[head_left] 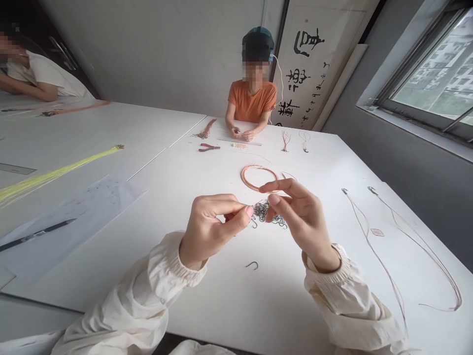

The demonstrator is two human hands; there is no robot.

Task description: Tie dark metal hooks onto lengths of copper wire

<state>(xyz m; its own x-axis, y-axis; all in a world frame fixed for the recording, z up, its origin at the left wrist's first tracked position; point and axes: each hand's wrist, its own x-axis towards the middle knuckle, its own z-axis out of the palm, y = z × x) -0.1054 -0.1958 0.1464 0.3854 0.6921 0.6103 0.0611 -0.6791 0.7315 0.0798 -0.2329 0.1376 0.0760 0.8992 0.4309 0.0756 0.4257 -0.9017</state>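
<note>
My left hand [212,224] is closed in a pinch; a small dark hook [254,223] hangs at its thumb and forefinger tips. My right hand [299,217] is curled close beside it, thumb and fingers pinching toward the same spot, possibly on a thin line I cannot make out. Just behind both hands lies a pile of dark metal hooks [266,212]. A coil of copper-coloured line [258,177] rests beyond the pile. One single hook [252,265] lies on the white table [229,305] between my wrists.
Long thin lines with hooks [384,256] trail along the right side. A person in an orange shirt [252,101] works opposite, with pliers [209,147] and a ruler [239,142] nearby. Yellow strands [55,172], a pen [37,235] and paper lie left. Another person [40,79] sits far left.
</note>
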